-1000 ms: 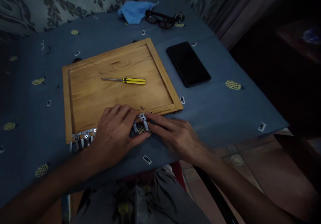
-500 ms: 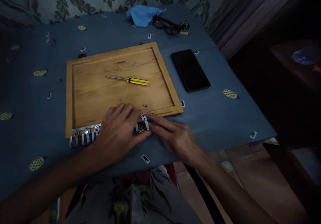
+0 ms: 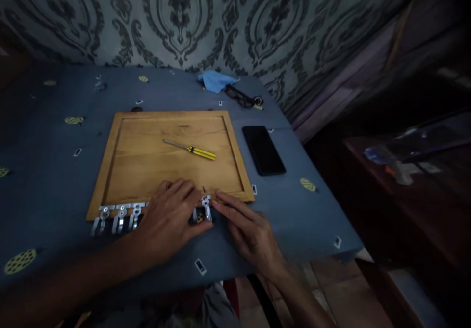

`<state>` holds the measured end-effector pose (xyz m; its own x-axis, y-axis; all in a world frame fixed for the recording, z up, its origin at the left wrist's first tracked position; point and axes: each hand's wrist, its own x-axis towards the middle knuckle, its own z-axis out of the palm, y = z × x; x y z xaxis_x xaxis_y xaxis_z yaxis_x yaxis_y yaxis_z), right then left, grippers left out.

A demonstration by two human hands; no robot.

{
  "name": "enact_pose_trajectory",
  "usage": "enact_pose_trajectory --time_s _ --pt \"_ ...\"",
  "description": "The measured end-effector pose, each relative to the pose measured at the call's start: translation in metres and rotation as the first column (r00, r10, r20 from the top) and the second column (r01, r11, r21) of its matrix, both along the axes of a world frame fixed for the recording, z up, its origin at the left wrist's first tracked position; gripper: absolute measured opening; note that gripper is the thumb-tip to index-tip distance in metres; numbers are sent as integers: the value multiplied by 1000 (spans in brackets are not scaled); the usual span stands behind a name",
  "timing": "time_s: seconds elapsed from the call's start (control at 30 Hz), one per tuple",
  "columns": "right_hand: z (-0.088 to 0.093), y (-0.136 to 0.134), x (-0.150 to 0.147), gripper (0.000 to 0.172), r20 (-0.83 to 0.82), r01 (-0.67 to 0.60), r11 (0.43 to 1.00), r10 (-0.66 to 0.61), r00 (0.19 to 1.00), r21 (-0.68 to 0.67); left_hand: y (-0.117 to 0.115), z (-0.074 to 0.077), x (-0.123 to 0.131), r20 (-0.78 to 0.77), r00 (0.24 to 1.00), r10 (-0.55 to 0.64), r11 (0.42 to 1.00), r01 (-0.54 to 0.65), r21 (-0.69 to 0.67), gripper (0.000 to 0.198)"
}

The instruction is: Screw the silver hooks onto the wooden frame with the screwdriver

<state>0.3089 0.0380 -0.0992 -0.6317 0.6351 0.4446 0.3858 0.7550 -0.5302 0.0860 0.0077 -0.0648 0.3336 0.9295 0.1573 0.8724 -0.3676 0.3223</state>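
Observation:
A metal hook rack [image 3: 122, 211] with several hooks lies along the near edge of a framed wooden board [image 3: 154, 171]. My left hand [image 3: 171, 215] is closed over the middle of the rack, fingers on the board and thumb below the edge, hiding some hooks. The rack's right-end hook [image 3: 206, 206] shows beyond that thumb. Beside this hook is my right hand [image 3: 253, 232], its fingers stretched out and their tips at the board's edge; I see nothing held in it. A small screw [image 3: 204, 189] is on the board just above the end hook.
On the board rests a yellow-handled screwdriver [image 3: 201, 153]. A black phone [image 3: 263, 150] lies to the right. Farther back are a blue cloth [image 3: 216, 80] and dark glasses [image 3: 241, 96]. The blue tablecloth [image 3: 294, 220] covers the table, whose right edge slants away.
My view has tilted up, showing more of the patterned curtain. My right fingertips have eased slightly away from the end hook. The left hand stays on the rack.

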Motion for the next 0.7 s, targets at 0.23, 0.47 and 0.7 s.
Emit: enact_pose_trajectory --time_s 0.23,0.47,0.7 --pt "23 55 -19 30 216 195 976 -213 953 102 1 -3 3 -28 999 36 993 -39 -108 37" --pt "13 107 -58 23 309 149 988 -154 938 39 4 7 1 -84 996 20 991 -31 -127 37" --pt "3 115 -47 13 91 155 988 -153 984 -15 3 7 0 -103 995 8 994 -19 -108 40"
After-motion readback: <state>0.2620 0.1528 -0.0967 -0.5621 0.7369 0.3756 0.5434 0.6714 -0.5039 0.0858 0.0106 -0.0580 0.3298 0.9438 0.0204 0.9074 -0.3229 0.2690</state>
